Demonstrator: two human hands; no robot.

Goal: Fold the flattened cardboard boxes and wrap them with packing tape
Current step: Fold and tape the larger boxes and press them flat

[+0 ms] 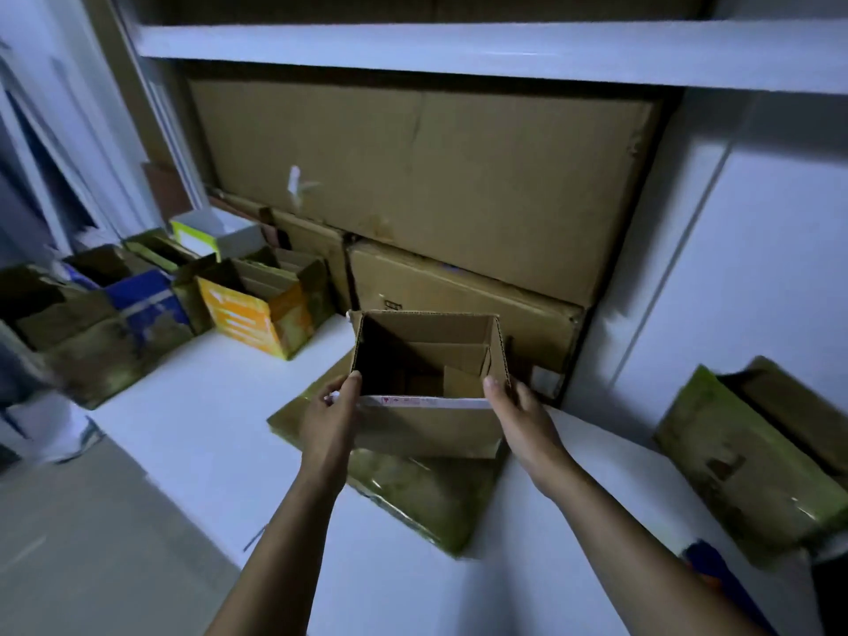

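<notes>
A small brown cardboard box stands opened up at the middle of the white table, its top open and inner flaps showing inside. A strip with red print runs along its near rim. My left hand grips the box's near left corner, thumb over the rim. My right hand grips the near right corner the same way. Under the box lies a flattened, tape-covered greenish cardboard piece.
Several folded open boxes, one orange and one blue, line the table's left side. Large brown cartons are stacked against the back under a white shelf. Another taped box lies at the right. A blue object peeks beside my right forearm.
</notes>
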